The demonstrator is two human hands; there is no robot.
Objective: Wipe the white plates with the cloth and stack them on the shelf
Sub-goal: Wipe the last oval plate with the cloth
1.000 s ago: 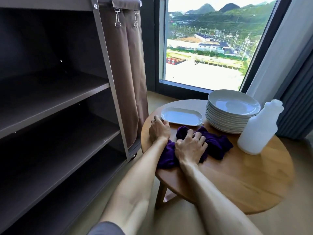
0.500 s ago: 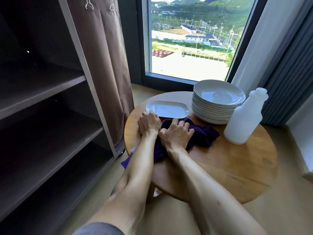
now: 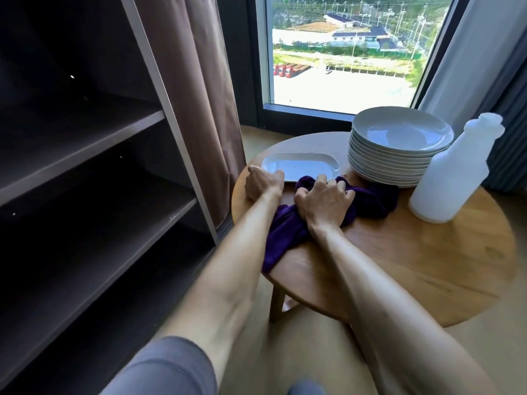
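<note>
Round wooden table (image 3: 399, 266) stands by the window, with dark shelf (image 3: 85, 143) boards to its left. On the table, the left hand (image 3: 262, 182) curls its fingers on the near rim of the oblong white plate (image 3: 299, 165), while the right hand (image 3: 325, 202) grips the purple cloth (image 3: 370, 199) just beside it; behind the cloth sit a stack of white plates (image 3: 399, 149) and a white bottle (image 3: 453, 172)

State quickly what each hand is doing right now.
Left hand: grips the oval plate by its near edge.
Right hand: grips the purple cloth.
</note>
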